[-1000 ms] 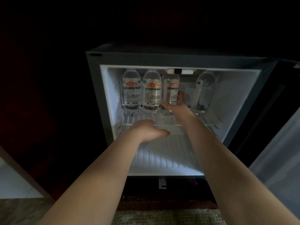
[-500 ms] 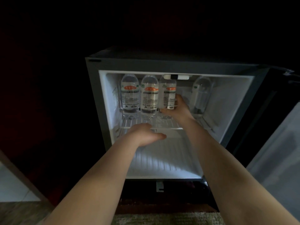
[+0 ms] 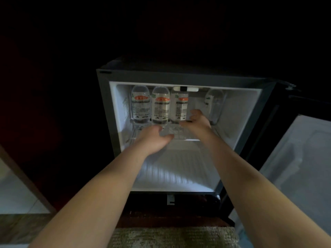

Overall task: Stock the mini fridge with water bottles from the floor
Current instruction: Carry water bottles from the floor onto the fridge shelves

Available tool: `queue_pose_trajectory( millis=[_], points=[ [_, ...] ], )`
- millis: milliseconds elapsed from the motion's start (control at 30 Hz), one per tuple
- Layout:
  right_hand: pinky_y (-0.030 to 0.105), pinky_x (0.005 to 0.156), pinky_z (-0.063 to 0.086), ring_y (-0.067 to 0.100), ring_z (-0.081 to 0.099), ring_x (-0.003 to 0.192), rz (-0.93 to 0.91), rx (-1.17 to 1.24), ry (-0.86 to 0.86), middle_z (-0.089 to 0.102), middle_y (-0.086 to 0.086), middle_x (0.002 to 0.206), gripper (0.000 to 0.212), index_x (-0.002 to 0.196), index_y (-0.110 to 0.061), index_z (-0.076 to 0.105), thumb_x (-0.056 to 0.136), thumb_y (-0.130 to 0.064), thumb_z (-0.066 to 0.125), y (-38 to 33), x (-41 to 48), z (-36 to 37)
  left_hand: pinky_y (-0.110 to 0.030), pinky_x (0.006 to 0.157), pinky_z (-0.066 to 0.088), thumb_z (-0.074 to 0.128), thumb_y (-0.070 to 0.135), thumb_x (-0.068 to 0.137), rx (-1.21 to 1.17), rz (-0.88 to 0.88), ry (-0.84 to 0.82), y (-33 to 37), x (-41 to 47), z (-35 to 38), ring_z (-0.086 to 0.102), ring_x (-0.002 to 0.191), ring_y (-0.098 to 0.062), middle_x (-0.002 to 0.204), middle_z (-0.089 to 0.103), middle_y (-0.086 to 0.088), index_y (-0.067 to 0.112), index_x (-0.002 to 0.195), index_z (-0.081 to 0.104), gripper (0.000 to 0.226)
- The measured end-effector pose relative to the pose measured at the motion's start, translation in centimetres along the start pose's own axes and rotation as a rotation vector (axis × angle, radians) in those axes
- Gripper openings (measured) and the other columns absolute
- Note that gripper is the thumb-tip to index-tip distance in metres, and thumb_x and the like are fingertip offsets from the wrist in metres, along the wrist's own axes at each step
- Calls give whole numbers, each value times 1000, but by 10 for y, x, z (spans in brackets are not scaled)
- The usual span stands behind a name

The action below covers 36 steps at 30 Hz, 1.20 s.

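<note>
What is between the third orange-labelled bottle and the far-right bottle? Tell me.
Head view: no bottle stands there. Only the right hand reaches into that gap over the wire shelf; bare back wall above it.

Room very dim; sole light from mini fridge (image 3: 114, 108) interior. Surroundings near black. Slight softness, wide-angle bending at edges.

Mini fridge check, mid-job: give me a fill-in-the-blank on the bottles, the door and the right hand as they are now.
The wire shelf holds ____ upright water bottles.
The three orange-labelled bottles stand side by side toward the shelf's ____ end.
The fridge door stands open on the ____ side.
The lone fourth bottle stands to the ____ of the right hand.
Missing words: four; left; right; right.
</note>
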State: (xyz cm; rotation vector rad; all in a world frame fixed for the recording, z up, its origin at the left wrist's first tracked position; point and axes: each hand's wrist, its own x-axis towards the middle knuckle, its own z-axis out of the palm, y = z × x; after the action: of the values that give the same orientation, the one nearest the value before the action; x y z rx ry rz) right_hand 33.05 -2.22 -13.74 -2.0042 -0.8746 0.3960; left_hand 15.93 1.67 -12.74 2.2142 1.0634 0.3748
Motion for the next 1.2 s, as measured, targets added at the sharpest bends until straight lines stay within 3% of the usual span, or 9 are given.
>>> queue_pose_trajectory(
  millis=[167, 267, 400, 500, 633, 867, 967, 1133, 1200],
  points=[
    [24, 71, 45, 22, 65, 91, -47, -27, 55, 68, 5, 93, 14, 91, -16, 67, 79, -21, 73, -3, -42, -10, -39, 84, 52, 57, 41, 86, -47, -21, 29, 18, -23, -23, 62, 91, -21, 100, 65, -4, 12, 101, 63, 33],
    [34, 75, 54, 22, 67, 79, 7, 8, 0, 67, 1, 75, 8, 73, -18, 65, 81, -19, 67, -16, -65, -27, -28, 69, 46, 57, 36, 87, -49, 2, 52, 31, -48, -40, 59, 80, -21, 89, 63, -6, 13, 88, 61, 24],
    [30, 71, 53, 18, 64, 72, -54, 5, -56, 67, 5, 76, 7, 80, -14, 67, 85, -18, 63, -41, -108, -62, -22, 56, 33, 56, 32, 90, -27, 22, 95, 51, -85, -71, 46, 70, -17, 83, 50, -7, 17, 82, 55, 17],
    [26, 69, 54, 14, 65, 72, -92, -9, -53, 69, 2, 81, 6, 88, -18, 66, 89, -23, 63, -68, -145, -90, -26, 60, 38, 58, 32, 89, -5, -3, 126, 70, -112, -91, 44, 66, -14, 80, 47, -3, 20, 73, 52, 21],
    [35, 77, 59, 16, 66, 68, -98, 47, -17, 68, 2, 76, 7, 92, -15, 68, 87, -20, 65, -102, -187, -121, -30, 82, 44, 61, 29, 87, -58, 17, 154, 97, -156, -115, 54, 94, -18, 99, 58, -3, 11, 101, 64, 23],
    [24, 56, 49, 12, 64, 60, -113, -3, 44, 69, 2, 77, 10, 92, -17, 65, 87, -26, 65, -142, -271, -181, -29, 77, 44, 58, 33, 90, -28, 84, 104, 131, -233, -138, 60, 93, -18, 98, 64, -3, 14, 104, 64, 24],
    [23, 56, 48, 12, 66, 61, -106, -6, 88, 70, 1, 74, 10, 90, -18, 65, 87, -27, 64, -151, -305, -202, -29, 74, 45, 57, 32, 90, -38, 113, 84, 141, -266, -136, 60, 93, -18, 95, 62, -2, 17, 98, 61, 18],
    [21, 56, 47, 11, 65, 61, -100, -10, 132, 69, 1, 73, 8, 83, -21, 63, 89, -26, 60, -144, -354, -227, -31, 85, 48, 58, 34, 90, -86, 176, 29, 160, -300, -114, 60, 103, -17, 114, 62, -1, 15, 112, 63, 30],
    [24, 60, 49, 12, 66, 62, -78, -20, 158, 70, 2, 75, 10, 87, -19, 64, 89, -27, 59, -129, -373, -235, -29, 81, 47, 57, 35, 91, -84, 209, -8, 171, -315, -95, 60, 101, -17, 109, 63, -1, 15, 113, 62, 30]
  ],
)
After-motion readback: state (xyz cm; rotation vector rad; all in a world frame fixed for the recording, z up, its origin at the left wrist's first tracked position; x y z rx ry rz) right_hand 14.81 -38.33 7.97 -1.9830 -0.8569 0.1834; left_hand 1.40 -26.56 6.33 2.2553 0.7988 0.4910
